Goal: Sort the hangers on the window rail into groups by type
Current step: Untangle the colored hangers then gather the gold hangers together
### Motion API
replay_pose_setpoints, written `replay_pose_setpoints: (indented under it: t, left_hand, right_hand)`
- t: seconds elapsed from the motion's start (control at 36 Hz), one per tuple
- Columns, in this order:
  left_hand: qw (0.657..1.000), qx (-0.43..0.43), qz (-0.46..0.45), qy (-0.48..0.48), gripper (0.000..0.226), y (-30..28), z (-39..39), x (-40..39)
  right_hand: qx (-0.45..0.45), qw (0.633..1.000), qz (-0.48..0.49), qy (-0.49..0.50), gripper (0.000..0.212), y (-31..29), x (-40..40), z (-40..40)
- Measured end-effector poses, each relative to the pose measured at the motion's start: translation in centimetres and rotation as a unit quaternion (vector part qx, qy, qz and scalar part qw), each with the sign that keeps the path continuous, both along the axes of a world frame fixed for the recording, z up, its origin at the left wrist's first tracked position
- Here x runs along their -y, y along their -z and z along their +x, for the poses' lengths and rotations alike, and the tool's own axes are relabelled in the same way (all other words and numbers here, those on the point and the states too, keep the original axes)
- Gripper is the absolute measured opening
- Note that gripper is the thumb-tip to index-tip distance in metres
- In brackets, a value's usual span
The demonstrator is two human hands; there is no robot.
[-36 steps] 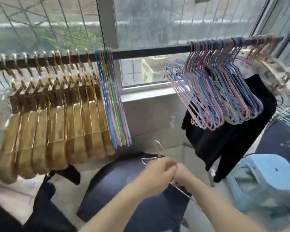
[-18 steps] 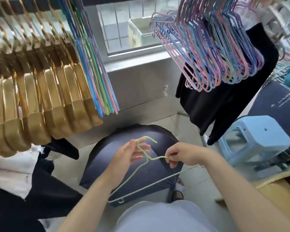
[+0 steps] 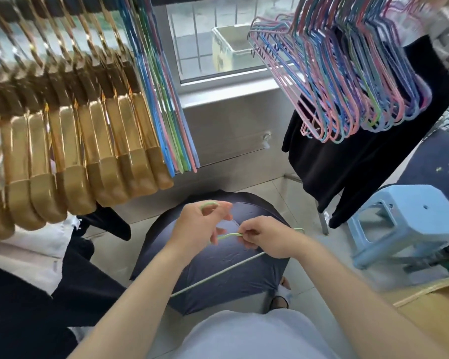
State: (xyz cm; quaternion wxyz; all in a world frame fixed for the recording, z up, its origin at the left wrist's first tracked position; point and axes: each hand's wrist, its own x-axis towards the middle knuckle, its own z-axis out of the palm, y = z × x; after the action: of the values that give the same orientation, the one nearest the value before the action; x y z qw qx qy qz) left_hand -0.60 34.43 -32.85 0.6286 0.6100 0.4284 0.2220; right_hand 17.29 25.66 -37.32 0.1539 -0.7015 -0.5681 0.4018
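Green hanger (image 3: 219, 272) held low over dark umbrella (image 3: 218, 257). Right hand (image 3: 267, 237) pinching its neck, fingers clamped. Left hand (image 3: 197, 229) at hook, fingers loosely curled; grip unclear. Gold hangers (image 3: 70, 141) up left.

- Two hands are showing: the left hand (image 3: 201, 226) and the right hand (image 3: 268, 237).
- One green hanger (image 3: 218, 274) is lying between them.
- About ten gold hangers (image 3: 88, 151) are hanging in one row; the left end is running out of view, so no exact count.
- Two bunches of wire hangers are hanging: a tight bunch (image 3: 166, 104) and a spread bunch (image 3: 347, 81); the wires are overlapping too much to count.
- One stool (image 3: 412, 221) is standing at the right.
- One umbrella (image 3: 218, 255) is lying below.
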Motion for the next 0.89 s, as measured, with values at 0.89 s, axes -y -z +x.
replay_pose_setpoints:
  t: [0.89]
  left_hand:
    - [0.991, 0.112, 0.042, -0.064, 0.018, -3.7, 7.1, -0.1]
  right_hand:
    - [-0.264, 0.940, 0.026, 0.216, 0.054, -1.4, -1.5, -4.0]
